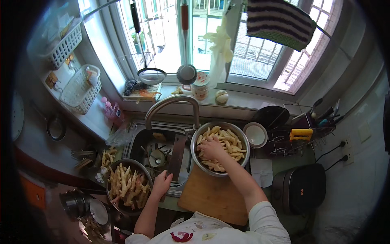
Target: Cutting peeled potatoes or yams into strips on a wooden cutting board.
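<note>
My left hand [161,184] grips a cleaver by its handle, with the broad blade [177,155] held over the sink. Fingers of my right hand [211,148] rest among pale, cut chicken feet [233,145] in a round stainless steel bowl [247,154]; whether they pinch a piece is hidden. That bowl stands at the far end of a wooden cutting board [213,198]. To the left of my left hand, whole chicken feet [128,184] fill a dark-looking round metal pot [149,175].
The sink [175,192] holds a small bowl [157,157] and utensils, beneath a curved faucet [172,98]. On the right are a white bowl [256,135], a wire dish rack [280,143] and a black rice cooker [300,190]. A strainer [151,76] hangs before the window.
</note>
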Demonstrator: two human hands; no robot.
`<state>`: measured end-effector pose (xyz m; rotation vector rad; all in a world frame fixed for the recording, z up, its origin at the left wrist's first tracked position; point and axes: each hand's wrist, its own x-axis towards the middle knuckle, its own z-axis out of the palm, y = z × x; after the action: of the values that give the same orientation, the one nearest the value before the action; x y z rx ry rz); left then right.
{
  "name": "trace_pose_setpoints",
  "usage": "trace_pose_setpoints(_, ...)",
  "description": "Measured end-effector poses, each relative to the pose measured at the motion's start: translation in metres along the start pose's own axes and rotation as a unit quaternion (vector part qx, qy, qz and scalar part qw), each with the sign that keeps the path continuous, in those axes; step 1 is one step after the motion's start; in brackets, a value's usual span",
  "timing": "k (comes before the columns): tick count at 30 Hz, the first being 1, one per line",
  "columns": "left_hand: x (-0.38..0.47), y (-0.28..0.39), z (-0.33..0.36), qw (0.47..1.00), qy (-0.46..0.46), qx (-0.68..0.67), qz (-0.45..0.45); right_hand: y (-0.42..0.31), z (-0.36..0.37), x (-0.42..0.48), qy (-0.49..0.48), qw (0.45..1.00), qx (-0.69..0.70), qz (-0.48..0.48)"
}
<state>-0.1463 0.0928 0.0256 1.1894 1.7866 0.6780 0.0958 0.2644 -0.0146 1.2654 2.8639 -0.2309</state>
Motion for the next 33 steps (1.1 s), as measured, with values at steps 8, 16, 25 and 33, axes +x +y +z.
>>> trace_pose_setpoints(8,-0.016,-0.038,0.0,0.999,0.023,-0.016,0.038,0.024,-0.03,-0.035,-0.132,0.988,-0.076,0.021)
trace_pose_setpoints(16,-0.031,-0.02,0.009,0.995,-0.037,-0.088,-0.035,0.007,0.021,0.019,0.111,0.987,-0.093,-0.066)
trace_pose_setpoints(25,-0.054,-0.02,0.003,0.996,-0.033,-0.072,-0.045,0.006,-0.024,-0.029,0.275,0.95,0.121,0.083)
trace_pose_setpoints(33,-0.064,-0.013,0.011,0.985,-0.079,0.078,0.134,-0.045,0.012,-0.188,0.27,0.531,0.729,0.337)
